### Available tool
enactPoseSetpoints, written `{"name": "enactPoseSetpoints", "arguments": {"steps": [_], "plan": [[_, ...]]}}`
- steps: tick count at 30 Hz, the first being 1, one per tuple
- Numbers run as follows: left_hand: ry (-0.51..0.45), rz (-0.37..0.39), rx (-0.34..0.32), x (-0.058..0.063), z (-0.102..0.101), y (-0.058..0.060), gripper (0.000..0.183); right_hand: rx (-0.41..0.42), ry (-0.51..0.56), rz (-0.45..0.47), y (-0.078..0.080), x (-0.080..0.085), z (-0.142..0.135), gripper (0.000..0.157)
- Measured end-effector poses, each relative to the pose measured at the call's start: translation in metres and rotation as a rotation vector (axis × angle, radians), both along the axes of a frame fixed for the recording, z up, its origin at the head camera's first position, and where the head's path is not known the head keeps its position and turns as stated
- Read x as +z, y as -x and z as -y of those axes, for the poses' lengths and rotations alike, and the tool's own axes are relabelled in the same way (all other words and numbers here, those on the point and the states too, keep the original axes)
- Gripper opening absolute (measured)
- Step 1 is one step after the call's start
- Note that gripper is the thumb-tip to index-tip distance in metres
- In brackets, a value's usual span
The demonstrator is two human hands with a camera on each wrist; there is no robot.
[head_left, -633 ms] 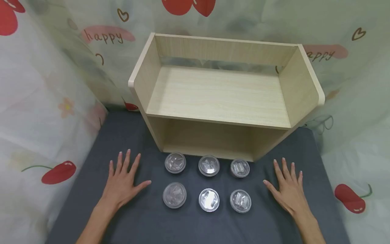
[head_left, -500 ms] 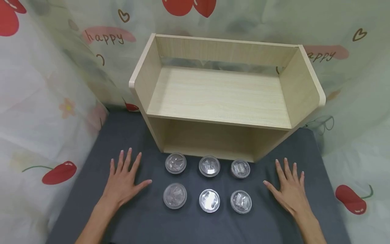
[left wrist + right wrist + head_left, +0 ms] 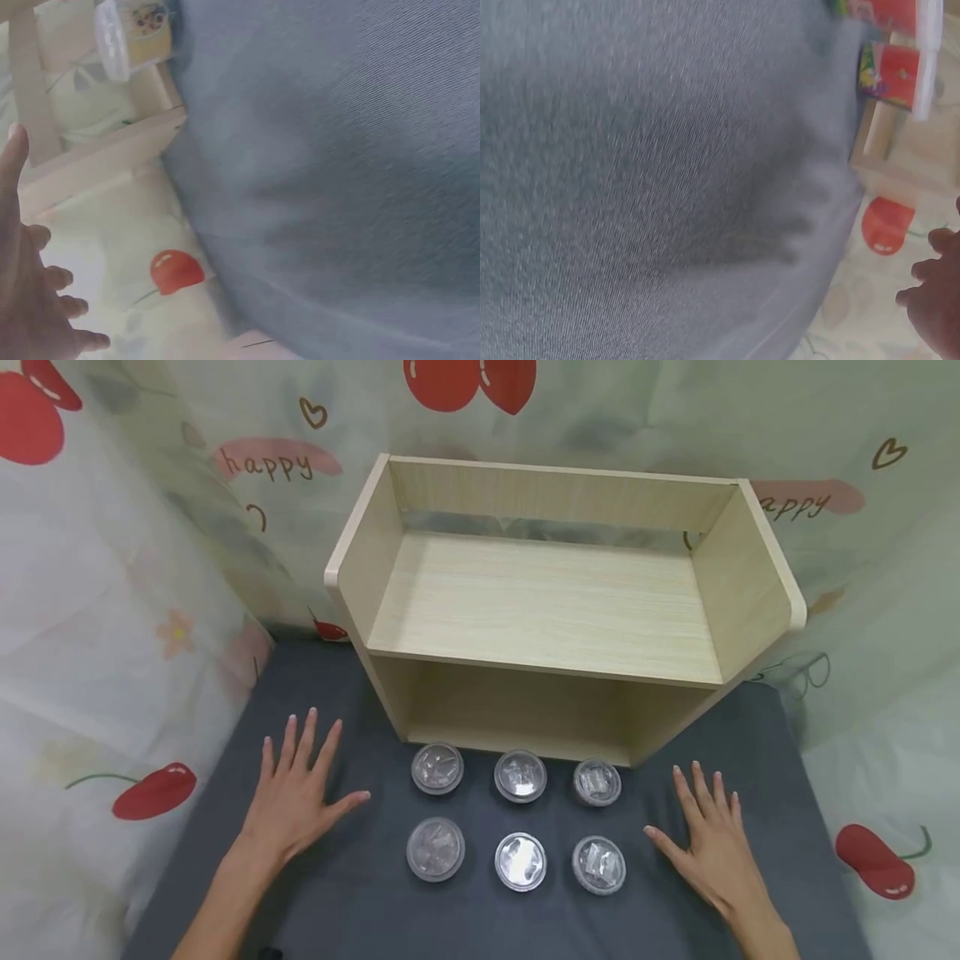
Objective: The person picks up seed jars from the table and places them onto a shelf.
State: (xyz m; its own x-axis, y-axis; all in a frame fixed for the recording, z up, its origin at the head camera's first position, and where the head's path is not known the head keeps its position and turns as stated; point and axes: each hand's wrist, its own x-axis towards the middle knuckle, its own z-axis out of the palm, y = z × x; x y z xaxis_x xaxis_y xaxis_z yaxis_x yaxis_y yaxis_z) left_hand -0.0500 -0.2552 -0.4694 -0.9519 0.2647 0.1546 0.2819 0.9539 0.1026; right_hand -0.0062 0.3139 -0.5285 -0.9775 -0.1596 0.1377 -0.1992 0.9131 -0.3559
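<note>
Several small round tubs with clear lids stand in two rows on the dark cloth; a back-row tub (image 3: 520, 776) is at the middle and a front-row tub (image 3: 436, 849) at the left. My left hand (image 3: 292, 802) is left of them, fingers spread, thumb towards the tubs, holding nothing. To their right, my right hand (image 3: 708, 843) is likewise spread and bare. In the left wrist view, one tub (image 3: 135, 37) shows yellowish sides beyond the hand. Red, patterned sides show on a tub (image 3: 896, 75) in the right wrist view. What the tubs contain is unclear.
A two-level pale wooden shelf (image 3: 547, 602) stands behind the back row, with its lower opening facing the tubs. Printed curtains (image 3: 150, 693) surround the dark-covered table (image 3: 465, 927). A small dark object (image 3: 270, 953) shows at the bottom edge by the left forearm.
The head view has tilted slightly, so the scene sits lower in it. My left hand has shifted a little up and left. The tubs stay where they were on the cloth.
</note>
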Motion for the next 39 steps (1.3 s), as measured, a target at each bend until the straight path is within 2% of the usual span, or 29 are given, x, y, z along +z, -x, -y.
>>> {"name": "enactPoseSetpoints", "arguments": {"steps": [7,11,14,20,27,32,34,39], "plan": [[-0.022,0.003,-0.030,0.026,-0.010,0.007,0.106,0.047,0.032,-0.002,-0.011,0.011,0.017,0.098],[-0.073,-0.003,-0.073,0.041,-0.015,0.012,0.108,0.054,0.115,0.011,-0.014,0.017,0.027,0.100],[-0.136,-0.036,-0.120,0.052,-0.017,0.014,0.106,0.057,0.193,0.018,-0.017,0.018,0.034,0.102],[-0.257,-0.138,-0.205,0.072,-0.021,0.019,0.097,0.026,0.284,-0.011,-0.031,0.011,0.046,0.101],[-0.354,-0.168,-0.197,0.104,-0.023,0.030,0.095,0.076,0.473,-0.016,-0.033,0.005,0.060,0.093],[-0.398,-0.181,-0.210,0.124,-0.025,0.035,0.094,0.124,0.523,-0.020,-0.035,0.003,0.064,0.087],[-0.394,-0.210,-0.231,0.131,-0.027,0.038,0.091,0.133,0.540,-0.013,-0.037,0.001,0.067,0.086],[-0.371,-0.283,-0.274,0.146,-0.032,0.048,0.087,0.104,0.604,0.039,-0.041,-0.005,0.074,0.083]]}}
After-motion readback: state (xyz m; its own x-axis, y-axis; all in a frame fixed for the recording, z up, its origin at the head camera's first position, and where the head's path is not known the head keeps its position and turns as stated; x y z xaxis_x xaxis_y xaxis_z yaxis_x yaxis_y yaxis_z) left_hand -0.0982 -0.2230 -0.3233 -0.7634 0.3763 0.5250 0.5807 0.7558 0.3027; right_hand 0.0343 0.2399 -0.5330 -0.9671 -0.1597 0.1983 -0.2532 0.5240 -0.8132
